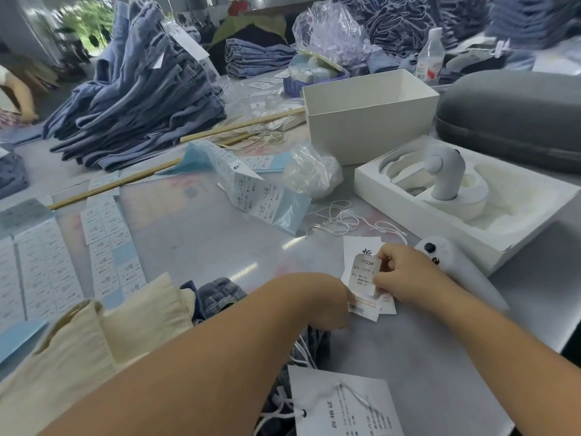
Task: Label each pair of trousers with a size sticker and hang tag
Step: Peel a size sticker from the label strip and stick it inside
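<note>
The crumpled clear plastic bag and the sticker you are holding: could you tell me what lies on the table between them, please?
In the head view, loose white strings lie between the plastic bag and the size sticker, which the right hand pinches over a white hang tag.

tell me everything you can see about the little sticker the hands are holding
The sticker is a small white paper label with rounded corners, printed "1103#" on top, an "L" and lines of small dark text below. It stands roughly upright, slightly curled, over a white hang tag lying on the grey table. The right hand pinches its right edge with thumb and fingers; the left hand is at its lower left corner, contact hidden.
</note>
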A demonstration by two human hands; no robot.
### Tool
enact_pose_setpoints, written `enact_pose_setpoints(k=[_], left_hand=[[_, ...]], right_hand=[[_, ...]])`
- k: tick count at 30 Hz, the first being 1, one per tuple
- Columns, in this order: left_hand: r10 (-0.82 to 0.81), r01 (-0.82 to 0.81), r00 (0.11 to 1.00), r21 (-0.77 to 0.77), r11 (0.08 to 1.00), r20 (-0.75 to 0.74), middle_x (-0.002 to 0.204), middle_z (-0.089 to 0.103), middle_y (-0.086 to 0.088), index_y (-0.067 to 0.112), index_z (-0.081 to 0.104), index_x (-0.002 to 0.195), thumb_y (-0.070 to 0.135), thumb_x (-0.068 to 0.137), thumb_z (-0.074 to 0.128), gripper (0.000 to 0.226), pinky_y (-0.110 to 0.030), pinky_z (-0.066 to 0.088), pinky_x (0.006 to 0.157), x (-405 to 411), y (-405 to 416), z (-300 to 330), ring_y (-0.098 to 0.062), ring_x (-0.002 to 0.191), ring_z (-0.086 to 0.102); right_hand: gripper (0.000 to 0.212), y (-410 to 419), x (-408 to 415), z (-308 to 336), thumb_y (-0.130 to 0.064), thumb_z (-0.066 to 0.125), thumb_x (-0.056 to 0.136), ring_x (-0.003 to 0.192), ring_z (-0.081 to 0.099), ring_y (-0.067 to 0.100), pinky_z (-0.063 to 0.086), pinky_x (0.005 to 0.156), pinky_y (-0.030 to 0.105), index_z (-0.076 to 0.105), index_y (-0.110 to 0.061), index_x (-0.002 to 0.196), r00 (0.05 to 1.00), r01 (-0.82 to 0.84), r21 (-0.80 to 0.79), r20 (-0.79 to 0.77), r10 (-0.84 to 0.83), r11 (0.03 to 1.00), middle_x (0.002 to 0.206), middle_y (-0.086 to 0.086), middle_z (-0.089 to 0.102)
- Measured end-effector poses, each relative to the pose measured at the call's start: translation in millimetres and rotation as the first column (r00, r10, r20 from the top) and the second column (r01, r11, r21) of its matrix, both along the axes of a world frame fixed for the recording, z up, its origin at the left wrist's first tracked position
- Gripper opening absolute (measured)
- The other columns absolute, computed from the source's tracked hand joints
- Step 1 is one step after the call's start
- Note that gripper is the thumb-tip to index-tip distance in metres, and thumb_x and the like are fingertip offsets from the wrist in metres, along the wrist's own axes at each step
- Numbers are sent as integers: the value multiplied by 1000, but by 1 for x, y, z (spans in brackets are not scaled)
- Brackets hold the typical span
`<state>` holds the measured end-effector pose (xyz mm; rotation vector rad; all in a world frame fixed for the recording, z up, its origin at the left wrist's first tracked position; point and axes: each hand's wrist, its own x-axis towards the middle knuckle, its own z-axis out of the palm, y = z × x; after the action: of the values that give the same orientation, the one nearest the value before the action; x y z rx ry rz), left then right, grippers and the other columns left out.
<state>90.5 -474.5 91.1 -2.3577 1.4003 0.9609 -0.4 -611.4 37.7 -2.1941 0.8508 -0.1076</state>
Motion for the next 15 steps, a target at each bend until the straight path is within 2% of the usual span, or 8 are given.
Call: enact_pose_setpoints(k=[2, 5, 7, 10, 15], left_hand=[[-4, 4, 1000, 3, 1000, 0, 139, 47, -4, 35, 26, 154, 25, 100, 46, 58, -25, 34, 67, 0, 0, -1, -18, 98, 42], [-4, 4, 1000, 4, 1000, 4, 139, 48, -4, 34, 27, 154, 27, 100, 48, 58, -26, 35, 76, -1, 0, 0, -18, 97, 43], [-6, 6, 1000, 6, 1000, 5, 140, 47, -4, 34, 27, 154, 29, 100, 48, 58, -25, 35, 76, -2, 0, 1, -19, 98, 43], [-12, 12, 1000, 8, 1000, 7, 139, 47, -4, 33, 26, 154, 28, 100, 48, 58, -24, 36, 72, -3, -1, 1, -20, 101, 45], [-15, 15, 1000, 5, 1000, 7, 139, 48, -4, 31, 29, 154, 27, 100, 48, 57, -26, 35, 78, -3, 0, 2, -19, 97, 42]], right_hand=[[12, 1, 1, 1, -6, 64, 76, 72, 60, 15, 43, 58, 26, 58, -16, 80, 1000, -21, -17, -15, 21, 1000, 72, -6, 62], [13, 1, 2, 1, -8, 65, 77, 69, 57, 10, 39, 53, 21, 57, -17, 80, 999, -35, -48, -26, 34, 998, 73, -7, 60], [14, 1, 2, -2, -8, 64, 77, 68, 56, 8, 36, 52, 20, 55, -19, 79, 999, -37, -74, -32, 35, 997, 75, -7, 61], [14, 5, 3, -7, -9, 61, 78, 69, 56, 9, 38, 54, 24, 52, -20, 77, 1000, -21, -121, -12, 20, 992, 75, -6, 61], [12, 8, 2, -15, -12, 58, 76, 74, 58, 15, 44, 59, 31, 51, -21, 76, 1000, 19, -178, 25, -15, 984, 75, -5, 62]])
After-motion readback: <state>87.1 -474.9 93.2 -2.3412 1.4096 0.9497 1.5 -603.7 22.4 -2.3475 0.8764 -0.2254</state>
